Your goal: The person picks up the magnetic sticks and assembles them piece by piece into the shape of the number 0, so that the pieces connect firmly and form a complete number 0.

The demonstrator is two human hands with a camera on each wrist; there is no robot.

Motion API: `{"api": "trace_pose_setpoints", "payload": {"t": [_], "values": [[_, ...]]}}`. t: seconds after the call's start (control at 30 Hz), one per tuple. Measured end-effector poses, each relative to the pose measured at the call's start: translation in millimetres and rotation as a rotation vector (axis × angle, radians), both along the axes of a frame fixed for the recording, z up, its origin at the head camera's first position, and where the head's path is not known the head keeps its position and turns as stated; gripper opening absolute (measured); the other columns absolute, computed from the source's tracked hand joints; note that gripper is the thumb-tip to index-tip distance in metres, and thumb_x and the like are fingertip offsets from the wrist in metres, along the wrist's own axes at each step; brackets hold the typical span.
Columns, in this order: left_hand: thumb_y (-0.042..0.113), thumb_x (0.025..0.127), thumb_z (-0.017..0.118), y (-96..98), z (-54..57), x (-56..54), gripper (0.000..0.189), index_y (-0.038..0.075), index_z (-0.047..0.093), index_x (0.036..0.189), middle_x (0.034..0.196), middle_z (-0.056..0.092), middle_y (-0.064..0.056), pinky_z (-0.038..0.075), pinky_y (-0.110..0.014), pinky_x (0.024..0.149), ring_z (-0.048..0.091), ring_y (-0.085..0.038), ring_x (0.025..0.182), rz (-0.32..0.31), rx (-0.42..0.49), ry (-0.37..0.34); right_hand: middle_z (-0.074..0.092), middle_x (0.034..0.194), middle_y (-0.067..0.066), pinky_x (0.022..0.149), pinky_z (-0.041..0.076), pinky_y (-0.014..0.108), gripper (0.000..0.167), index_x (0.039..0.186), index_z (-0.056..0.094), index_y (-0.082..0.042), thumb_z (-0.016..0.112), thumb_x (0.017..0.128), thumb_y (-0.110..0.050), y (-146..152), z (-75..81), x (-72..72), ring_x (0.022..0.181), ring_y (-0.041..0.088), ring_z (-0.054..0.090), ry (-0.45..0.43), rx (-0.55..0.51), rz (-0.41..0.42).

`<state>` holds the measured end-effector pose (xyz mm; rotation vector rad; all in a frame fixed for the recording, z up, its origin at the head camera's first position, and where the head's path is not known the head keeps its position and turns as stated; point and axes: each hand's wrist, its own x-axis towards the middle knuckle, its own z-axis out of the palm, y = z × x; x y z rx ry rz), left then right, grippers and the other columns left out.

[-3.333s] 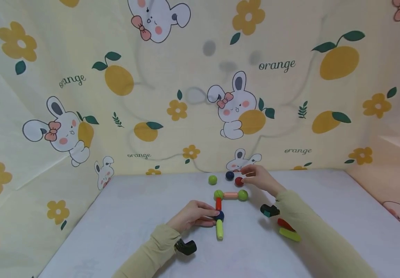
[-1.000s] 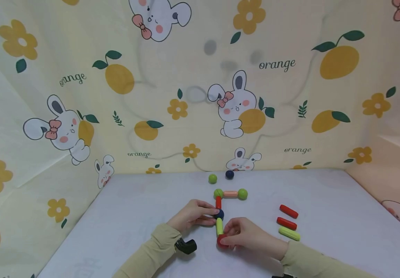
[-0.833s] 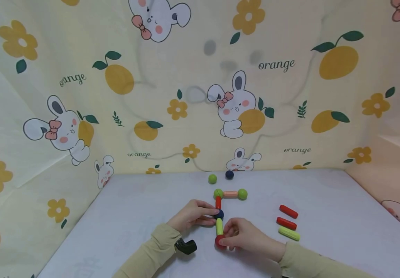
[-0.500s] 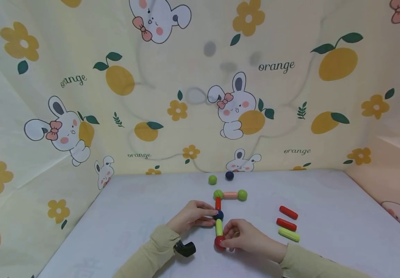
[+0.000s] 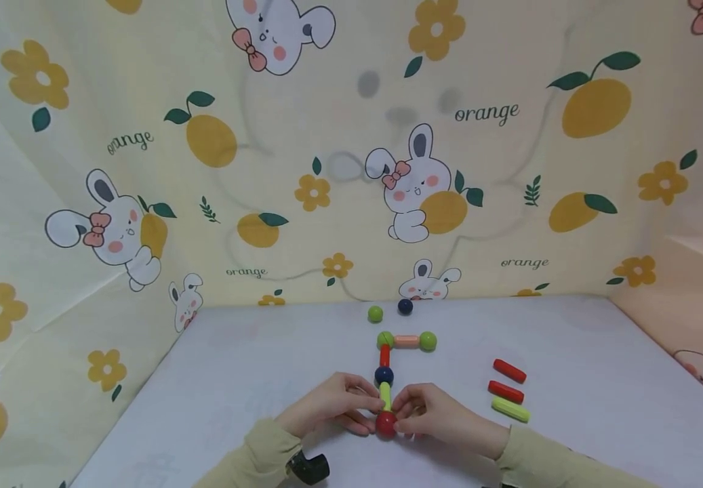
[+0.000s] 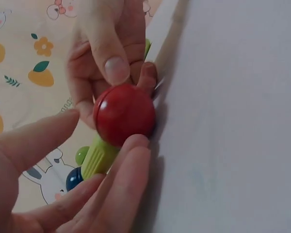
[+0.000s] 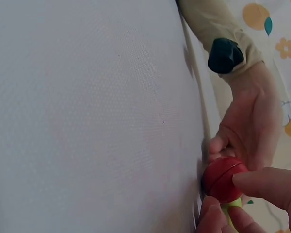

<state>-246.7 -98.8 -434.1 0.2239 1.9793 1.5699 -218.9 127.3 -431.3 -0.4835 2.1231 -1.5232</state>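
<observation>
A chain of toy balls and sticks lies on the white table. It runs from a green ball [image 5: 428, 341] through a pink stick [image 5: 407, 342], another green ball [image 5: 385, 339], a red stick [image 5: 384, 356] and a dark blue ball [image 5: 384, 375] to a yellow-green stick [image 5: 384, 392] and a red ball [image 5: 386, 425] at the near end. My right hand [image 5: 439, 415] pinches the red ball between thumb and fingers. My left hand [image 5: 333, 404] is beside the yellow-green stick; in the left wrist view its fingertips [image 6: 136, 145] are against the red ball [image 6: 125, 115], thumb apart.
Behind the chain sit a loose green ball [image 5: 375, 314] and a dark blue ball [image 5: 405, 307]. To the right lie two red sticks [image 5: 510, 370] and a yellow-green stick [image 5: 510, 409]. A printed cloth [image 5: 327, 135] hangs along the table's back and sides.
My right hand has brought the red ball from the back of the table to the near end of the yellow-green stick. My left hand has left the blue ball and come nearer, beside that stick.
</observation>
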Motion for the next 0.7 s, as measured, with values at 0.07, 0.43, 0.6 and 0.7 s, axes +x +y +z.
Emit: {"api": "trace_pose_setpoints", "payload": {"t": [0.07, 0.43, 0.6, 0.7], "values": [[0.017, 0.084, 0.075, 1.1, -0.3, 2.6, 0.026, 0.003, 0.065, 0.104, 0.088, 0.071, -0.013, 0.058, -0.031, 0.060, 0.068, -0.019, 0.065, -0.006, 0.004, 0.006, 0.064, 0.089, 0.006, 0.063, 0.052, 0.026, 0.024, 0.106, 0.060, -0.001, 0.070, 0.086, -0.009, 2, 0.1, -0.9, 0.073, 0.017, 0.059, -0.004, -0.014, 0.013], [0.016, 0.082, 0.076, 4.3, -1.2, 5.4, 0.029, 0.004, 0.063, 0.105, 0.089, 0.071, -0.013, 0.058, -0.031, 0.061, 0.069, -0.021, 0.067, 0.004, -0.011, -0.020, 0.066, 0.099, 0.011, 0.072, 0.054, 0.027, 0.031, 0.113, 0.059, 0.001, 0.071, 0.087, -0.009, 43, 11.6, -9.8, 0.085, 0.026, 0.062, 0.097, 0.022, 0.084], [0.015, 0.084, 0.075, 3.6, -2.0, 6.6, 0.028, 0.004, 0.064, 0.107, 0.092, 0.071, -0.014, 0.058, -0.029, 0.062, 0.070, -0.021, 0.069, -0.002, 0.002, -0.057, 0.065, 0.100, 0.017, 0.075, 0.054, 0.026, 0.033, 0.114, 0.057, 0.004, 0.071, 0.086, -0.008, 80, 29.8, -9.8, 0.086, 0.024, 0.063, 0.249, 0.058, 0.082], [0.014, 0.084, 0.075, 2.7, -3.1, 6.0, 0.028, 0.003, 0.064, 0.107, 0.093, 0.070, -0.015, 0.058, -0.029, 0.062, 0.070, -0.021, 0.069, -0.006, 0.016, -0.067, 0.064, 0.098, 0.016, 0.072, 0.053, 0.026, 0.033, 0.111, 0.058, 0.003, 0.073, 0.084, -0.007, 102, 37.5, -7.0, 0.083, 0.020, 0.063, 0.325, 0.107, 0.061]]}}
